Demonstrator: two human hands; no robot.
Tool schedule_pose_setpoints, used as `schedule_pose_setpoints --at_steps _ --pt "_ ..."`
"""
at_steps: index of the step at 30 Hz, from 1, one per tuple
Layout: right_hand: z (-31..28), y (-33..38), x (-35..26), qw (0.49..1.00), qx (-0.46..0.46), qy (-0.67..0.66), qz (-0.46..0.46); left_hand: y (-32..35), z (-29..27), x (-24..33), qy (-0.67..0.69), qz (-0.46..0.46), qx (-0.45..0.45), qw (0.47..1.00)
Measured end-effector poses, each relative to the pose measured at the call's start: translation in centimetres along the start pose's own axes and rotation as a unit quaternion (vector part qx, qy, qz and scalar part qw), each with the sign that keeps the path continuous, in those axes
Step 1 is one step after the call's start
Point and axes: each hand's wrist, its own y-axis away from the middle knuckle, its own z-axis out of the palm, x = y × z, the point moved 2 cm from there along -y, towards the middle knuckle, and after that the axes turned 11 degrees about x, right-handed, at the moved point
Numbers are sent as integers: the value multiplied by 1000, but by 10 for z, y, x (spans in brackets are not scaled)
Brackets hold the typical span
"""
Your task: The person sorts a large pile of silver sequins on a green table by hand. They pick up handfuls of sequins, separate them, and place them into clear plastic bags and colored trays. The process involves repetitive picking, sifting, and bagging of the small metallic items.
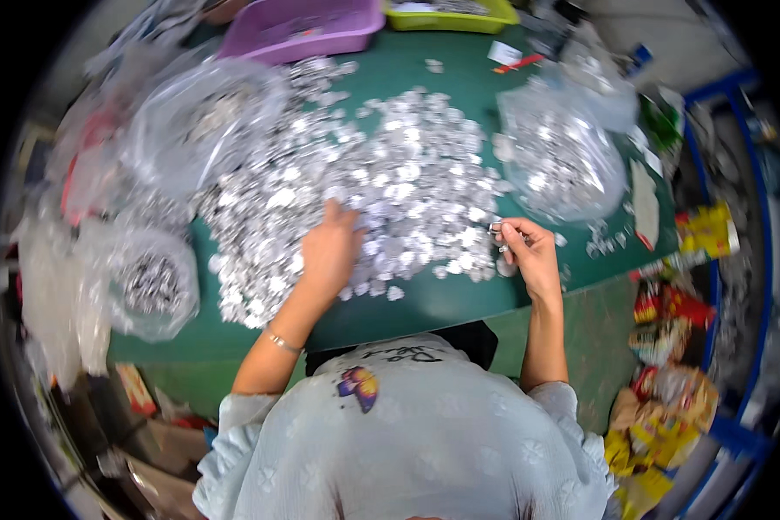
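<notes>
A wide heap of small shiny silver metal pieces [381, 186] covers the middle of the green table [442, 303]. My left hand [329, 251] lies palm down on the near part of the heap, fingers reaching into the pieces. My right hand [529, 251] is raised just past the heap's right edge, its fingers pinched on a few small silver pieces [497, 230].
Clear plastic bags of the same silver pieces sit at the left [147, 282], upper left [204, 117] and right [563, 160]. A purple tray [303, 30] and a yellow-green tray [451, 16] stand at the far edge. Colourful packets [667, 381] pile up at the right.
</notes>
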Motion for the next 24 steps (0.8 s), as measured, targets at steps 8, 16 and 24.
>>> schedule_pose_setpoints --at_steps 8,16,24 --pt "-168 -20 35 935 300 109 -151 -6 0 6 11 51 42 998" --pt "-228 -106 40 789 352 492 -108 2 11 -9 10 33 46 998" --pt "-234 -83 53 863 397 212 -232 10 -1 5 47 9 7 999"
